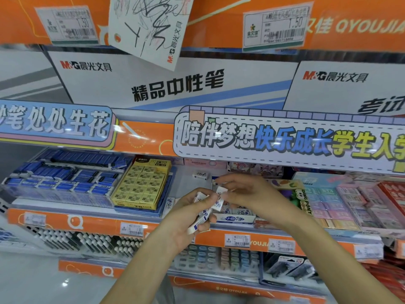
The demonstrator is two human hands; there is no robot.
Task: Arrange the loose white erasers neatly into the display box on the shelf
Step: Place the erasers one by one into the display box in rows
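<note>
Head cam: left hand (186, 218) grips several erasers (202, 212), right hand (243, 191) fingers pinch 1 (219, 199).

Centre frame: left hand (192, 218) cups a bunch of white erasers (202, 216) in front of the shelf (153, 227). Right hand (245, 191) pinches one eraser (218, 199) just above the bunch. Display box (235, 218) sits below the hands, partly filled. One loose eraser (199, 174) lies farther back. Yellow eraser box (142, 185) at left.
</note>
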